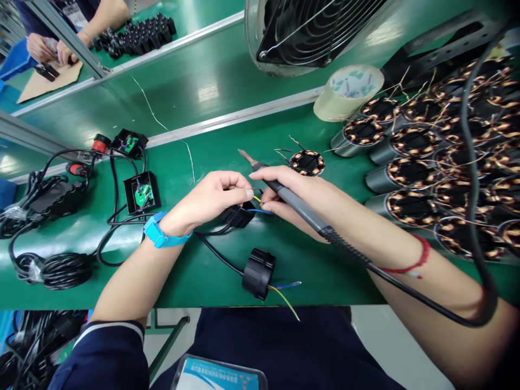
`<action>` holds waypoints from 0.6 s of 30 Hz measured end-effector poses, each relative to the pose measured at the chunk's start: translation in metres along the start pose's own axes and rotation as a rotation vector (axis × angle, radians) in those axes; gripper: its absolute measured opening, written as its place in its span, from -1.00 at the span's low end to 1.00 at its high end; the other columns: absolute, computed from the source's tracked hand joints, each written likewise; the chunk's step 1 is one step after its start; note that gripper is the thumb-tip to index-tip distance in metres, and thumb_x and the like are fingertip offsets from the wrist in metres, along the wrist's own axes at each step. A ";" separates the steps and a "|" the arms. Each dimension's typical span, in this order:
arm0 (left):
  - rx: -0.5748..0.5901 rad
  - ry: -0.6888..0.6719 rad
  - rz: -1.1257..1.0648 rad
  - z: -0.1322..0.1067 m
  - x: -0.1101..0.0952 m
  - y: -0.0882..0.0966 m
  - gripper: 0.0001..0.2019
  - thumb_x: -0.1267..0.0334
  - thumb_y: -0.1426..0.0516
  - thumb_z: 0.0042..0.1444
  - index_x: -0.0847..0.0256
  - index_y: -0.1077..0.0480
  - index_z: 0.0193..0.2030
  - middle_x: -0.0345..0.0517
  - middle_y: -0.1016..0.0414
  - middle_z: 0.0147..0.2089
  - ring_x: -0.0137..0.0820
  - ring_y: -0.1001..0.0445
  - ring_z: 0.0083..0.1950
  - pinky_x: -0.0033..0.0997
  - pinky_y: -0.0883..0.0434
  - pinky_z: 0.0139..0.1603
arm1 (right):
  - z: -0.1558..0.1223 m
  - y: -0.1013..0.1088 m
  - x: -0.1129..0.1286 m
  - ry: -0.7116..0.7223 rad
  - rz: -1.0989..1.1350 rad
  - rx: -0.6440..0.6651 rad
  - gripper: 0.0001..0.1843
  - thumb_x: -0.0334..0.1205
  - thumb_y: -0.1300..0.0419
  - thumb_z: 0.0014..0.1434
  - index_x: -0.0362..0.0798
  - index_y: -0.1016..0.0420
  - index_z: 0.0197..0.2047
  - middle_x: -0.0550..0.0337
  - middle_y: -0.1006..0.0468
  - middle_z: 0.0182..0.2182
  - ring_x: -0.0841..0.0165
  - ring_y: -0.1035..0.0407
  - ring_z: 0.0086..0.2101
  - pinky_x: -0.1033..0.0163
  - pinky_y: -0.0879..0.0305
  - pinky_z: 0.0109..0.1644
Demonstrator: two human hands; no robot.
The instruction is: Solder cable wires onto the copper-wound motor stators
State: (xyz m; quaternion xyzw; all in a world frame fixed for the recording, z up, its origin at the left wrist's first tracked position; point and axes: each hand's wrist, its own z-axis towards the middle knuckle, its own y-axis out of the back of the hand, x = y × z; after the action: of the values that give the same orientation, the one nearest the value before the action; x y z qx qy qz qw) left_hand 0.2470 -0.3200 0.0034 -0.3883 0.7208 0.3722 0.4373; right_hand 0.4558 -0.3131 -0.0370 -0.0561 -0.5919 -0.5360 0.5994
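Observation:
My left hand [211,197], with a blue strap [162,232] at its wrist, pinches a thin wire end between thumb and forefinger. A soldering iron [303,208] lies in my right hand [294,181], its tip pointing up and left, away from the wires. Curled fingertips of that hand also meet the wires, among them a yellow wire [257,199] and a blue wire [260,211]. Beneath the hands sits a partly hidden black housing [239,216]. Nearer me lies a round black cap [259,273] with coloured wires coming out. One copper-wound stator [307,162] stands just beyond my right hand.
Several wound motor stators [410,206] crowd the right side, beside a tape roll [349,92] and a fan [317,32]. At left are cable coils [67,271] and open circuit-board boxes [142,192]. A solder strand [189,151] hangs behind. Across the divider, a co-worker's hands [52,50] handle parts.

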 end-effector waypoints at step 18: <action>0.044 0.013 0.150 0.000 -0.002 0.009 -0.84 0.21 -0.17 0.10 0.27 -0.41 -0.40 -0.26 -0.30 -0.50 -0.54 -0.21 -0.46 -0.51 -0.16 -0.42 | -0.008 -0.012 0.004 -0.091 -0.030 -0.311 -0.54 -0.31 -0.10 0.26 0.09 -0.21 0.21 0.15 -0.48 -0.16 0.23 -0.44 -0.24 0.06 -0.43 -0.09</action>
State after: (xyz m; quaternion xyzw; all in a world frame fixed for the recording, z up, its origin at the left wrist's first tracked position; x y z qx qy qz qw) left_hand 0.2400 -0.3159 0.0067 -0.3261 0.7586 0.3855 0.4118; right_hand 0.4512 -0.3264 -0.0432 -0.1632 -0.5292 -0.6270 0.5480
